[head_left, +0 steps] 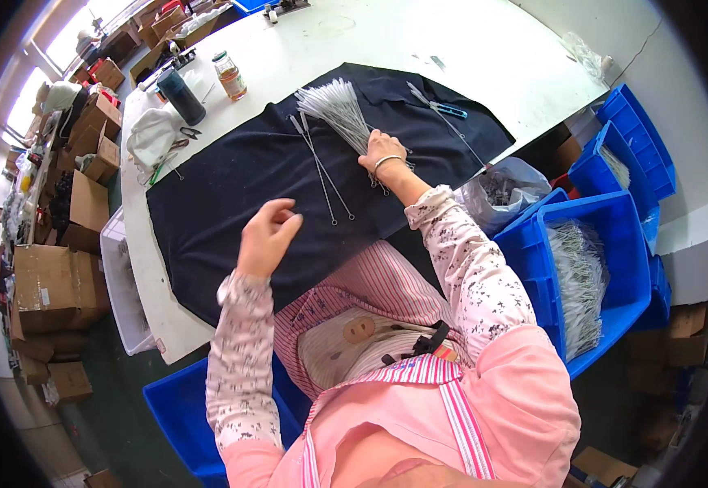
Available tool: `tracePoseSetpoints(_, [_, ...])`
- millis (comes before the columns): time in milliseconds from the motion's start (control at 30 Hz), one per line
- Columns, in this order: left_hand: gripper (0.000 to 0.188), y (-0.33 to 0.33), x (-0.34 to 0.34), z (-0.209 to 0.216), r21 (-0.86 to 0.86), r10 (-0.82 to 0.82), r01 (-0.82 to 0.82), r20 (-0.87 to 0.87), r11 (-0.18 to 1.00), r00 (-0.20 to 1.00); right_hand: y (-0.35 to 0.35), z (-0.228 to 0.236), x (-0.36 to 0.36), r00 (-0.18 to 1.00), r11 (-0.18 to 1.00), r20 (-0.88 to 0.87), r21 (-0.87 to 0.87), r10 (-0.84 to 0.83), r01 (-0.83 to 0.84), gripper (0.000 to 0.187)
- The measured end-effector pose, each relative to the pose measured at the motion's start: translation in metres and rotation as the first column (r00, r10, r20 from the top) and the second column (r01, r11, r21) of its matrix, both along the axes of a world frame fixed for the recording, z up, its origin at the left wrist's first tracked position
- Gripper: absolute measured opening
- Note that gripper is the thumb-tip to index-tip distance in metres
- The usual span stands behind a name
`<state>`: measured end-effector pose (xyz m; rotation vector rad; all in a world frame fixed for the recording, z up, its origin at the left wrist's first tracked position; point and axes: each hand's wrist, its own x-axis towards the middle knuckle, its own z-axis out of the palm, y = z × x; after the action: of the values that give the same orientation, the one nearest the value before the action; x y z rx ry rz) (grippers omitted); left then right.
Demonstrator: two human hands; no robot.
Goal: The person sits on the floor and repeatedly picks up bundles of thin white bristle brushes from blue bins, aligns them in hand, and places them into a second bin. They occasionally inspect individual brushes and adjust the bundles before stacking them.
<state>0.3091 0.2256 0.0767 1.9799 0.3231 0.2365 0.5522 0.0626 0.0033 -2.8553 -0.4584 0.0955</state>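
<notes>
In the head view, the bundle of thin brushes [334,106] lies on a black cloth [224,183] at the upper centre of the frame, its pale bristle ends fanned out toward the upper left. The right hand [383,152] is on the narrow lower end of the bundle, where the stems draw together. Its fingers bend over the stems, touching them, with the bristles beyond the fingertips toward the top of the frame and a few wire loops showing just below the palm; whether they are clamped tight cannot be told.

The left hand [266,237] is in mid-frame, left of the bundle and well apart from it. Its thumb and forefinger are curved toward each other with a small gap between the tips, and nothing shows between them. Nearest to it are two loose brushes [321,171], slanting down between the hand and the bundle, loops at the bottom, clear of the fingers.

Right of the right hand, at the upper right of the cloth, lie a blue-handled tool [450,110] and a few more brushes.
</notes>
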Motion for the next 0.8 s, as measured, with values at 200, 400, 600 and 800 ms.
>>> tracePoseSetpoints(200, [0.062,-0.022,0.118,-0.032,0.485,0.172,0.035,-0.376,0.874,0.911,0.014,-0.014,0.006,0.995,0.998,0.095,-0.047,-0.03,0.035,0.038])
tracePoseSetpoints(400, [0.065,-0.038,0.16,-0.048,0.598,0.353,0.055,-0.543,0.8,0.762,0.003,0.005,0.022,0.993,1.0,-0.118,0.007,0.023,-0.022,0.034])
tracePoseSetpoints(600, [0.036,-0.028,0.172,-0.063,0.633,0.455,-0.034,-0.518,0.774,0.724,-0.008,0.029,0.051,0.955,1.0,-0.295,0.017,0.03,-0.026,0.034])
tracePoseSetpoints(800, [0.024,-0.022,0.183,-0.067,0.433,0.509,-0.305,-0.509,0.848,0.694,-0.019,0.036,0.064,0.99,0.999,-0.134,-0.027,-0.031,0.028,0.032])
